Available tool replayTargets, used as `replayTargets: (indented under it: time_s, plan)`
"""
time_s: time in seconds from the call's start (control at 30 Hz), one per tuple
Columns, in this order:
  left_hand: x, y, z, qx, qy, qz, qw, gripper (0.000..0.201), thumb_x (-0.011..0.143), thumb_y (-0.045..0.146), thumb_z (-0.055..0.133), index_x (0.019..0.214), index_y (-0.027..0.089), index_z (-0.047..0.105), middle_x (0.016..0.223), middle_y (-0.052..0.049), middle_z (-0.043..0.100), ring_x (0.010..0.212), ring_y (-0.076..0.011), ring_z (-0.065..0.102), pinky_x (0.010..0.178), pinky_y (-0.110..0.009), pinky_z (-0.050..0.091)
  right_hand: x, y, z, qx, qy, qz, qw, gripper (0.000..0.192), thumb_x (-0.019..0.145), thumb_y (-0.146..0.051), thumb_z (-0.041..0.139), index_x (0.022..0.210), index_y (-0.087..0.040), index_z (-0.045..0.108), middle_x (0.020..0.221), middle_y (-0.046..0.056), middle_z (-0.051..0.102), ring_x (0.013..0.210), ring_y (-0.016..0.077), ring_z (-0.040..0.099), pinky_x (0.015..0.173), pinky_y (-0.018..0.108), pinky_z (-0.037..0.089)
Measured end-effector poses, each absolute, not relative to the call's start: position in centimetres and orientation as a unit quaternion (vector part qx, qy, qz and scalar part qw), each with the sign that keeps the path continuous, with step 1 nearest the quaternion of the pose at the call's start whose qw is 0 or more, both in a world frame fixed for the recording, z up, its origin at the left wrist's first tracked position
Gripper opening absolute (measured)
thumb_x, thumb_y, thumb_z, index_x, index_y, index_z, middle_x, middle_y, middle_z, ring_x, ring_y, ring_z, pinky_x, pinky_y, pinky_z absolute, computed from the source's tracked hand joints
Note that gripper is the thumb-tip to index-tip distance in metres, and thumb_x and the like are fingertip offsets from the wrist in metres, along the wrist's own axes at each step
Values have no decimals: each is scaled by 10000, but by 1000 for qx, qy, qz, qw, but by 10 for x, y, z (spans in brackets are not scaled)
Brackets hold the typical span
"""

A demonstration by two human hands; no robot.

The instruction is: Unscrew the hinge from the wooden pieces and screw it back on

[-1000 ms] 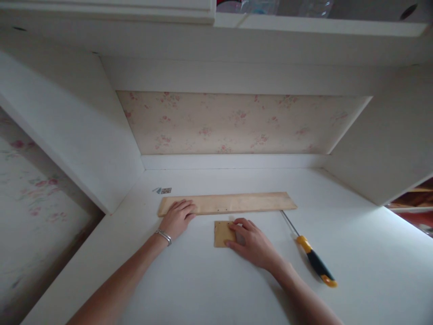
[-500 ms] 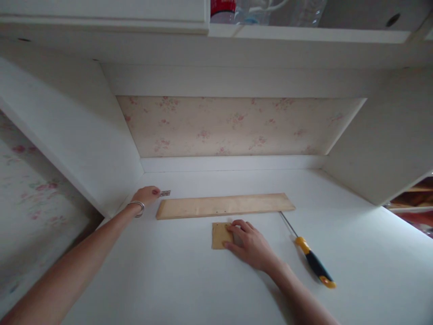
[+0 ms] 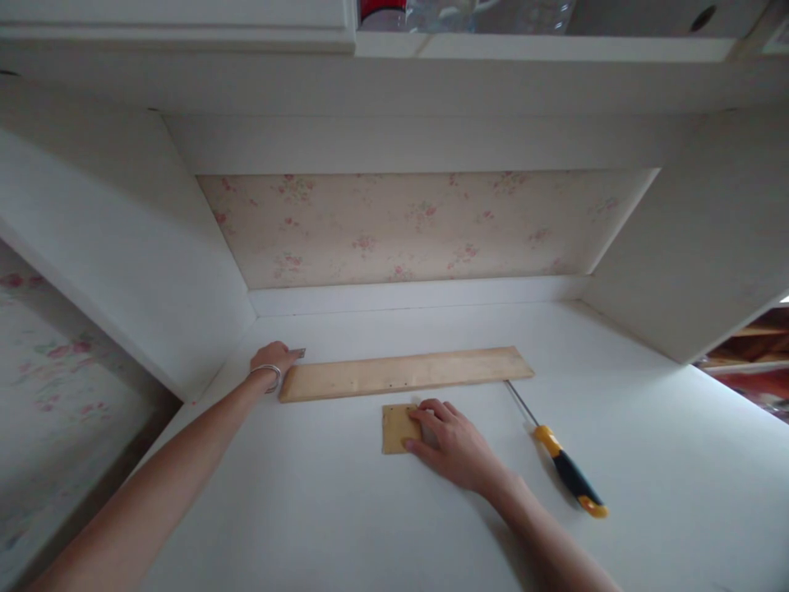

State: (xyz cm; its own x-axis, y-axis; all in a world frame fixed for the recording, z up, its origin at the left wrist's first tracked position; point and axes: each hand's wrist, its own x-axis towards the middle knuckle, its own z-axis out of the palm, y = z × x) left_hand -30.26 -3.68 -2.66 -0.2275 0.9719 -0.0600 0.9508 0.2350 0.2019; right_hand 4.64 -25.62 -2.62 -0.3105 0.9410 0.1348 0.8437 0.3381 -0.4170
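- While my right hand (image 3: 453, 448) lies flat on the small wood block (image 3: 398, 427), just in front of the long plank (image 3: 403, 372), it stays put.
- Left hand (image 3: 274, 359), at the plank's left end, pinches a small metal piece (image 3: 298, 353); grip unclear.
- Block looks light, stiff; take it by its edges.

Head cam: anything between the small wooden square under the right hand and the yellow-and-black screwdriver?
Only the right hand itself, spread over the small square wooden piece; past it, bare white desktop runs to the yellow-and-black-handled screwdriver.

The left hand (image 3: 274, 358) covers small metal pieces (image 3: 299, 353); the right hand (image 3: 453, 440) hides half the small wooden block (image 3: 394, 427).
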Motion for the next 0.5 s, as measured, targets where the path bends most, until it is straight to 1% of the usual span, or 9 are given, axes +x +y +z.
replayTargets:
  time_s: [0.1, 0.27, 0.4, 0.5]
  plan:
    - [-298, -32, -28, 606, 789, 56, 80, 527, 704, 603, 532, 921, 143, 668, 983, -160, 672, 925, -325, 618, 675, -346, 460, 48, -256, -27, -560, -797, 137, 179, 454, 838, -506, 477, 1201, -243, 545, 1164, 75, 552, 1001, 231, 511, 893, 354, 401]
    - [-295, -22, -31, 585, 806, 33, 90, 509, 678, 516, 612, 983, 109, 649, 1072, -185, 645, 975, -328, 608, 696, -341, 469, 50, -257, -27, -561, -797, 143, 174, 466, 842, -508, 471, 1221, -244, 533, 1182, 77, 541, 1006, 230, 509, 899, 352, 390]
    - [-293, -14, -34, 553, 826, 28, 101, 512, 634, 469, 678, 963, 77, 658, 1056, -204, 648, 955, -319, 620, 664, -320, 479, 52, -259, -27, -555, -803, 135, 171, 461, 848, -515, 461, 1207, -236, 536, 1173, 72, 543, 998, 224, 504, 890, 345, 388]
    - [-291, -11, -35, 553, 825, 28, 109, 508, 625, 444, 690, 960, 63, 662, 1062, -212, 645, 952, -319, 622, 649, -319, 483, 53, -261, -26, -551, -806, 130, 172, 457, 852, -518, 456, 1206, -240, 533, 1159, 69, 546, 992, 220, 502, 880, 337, 388]
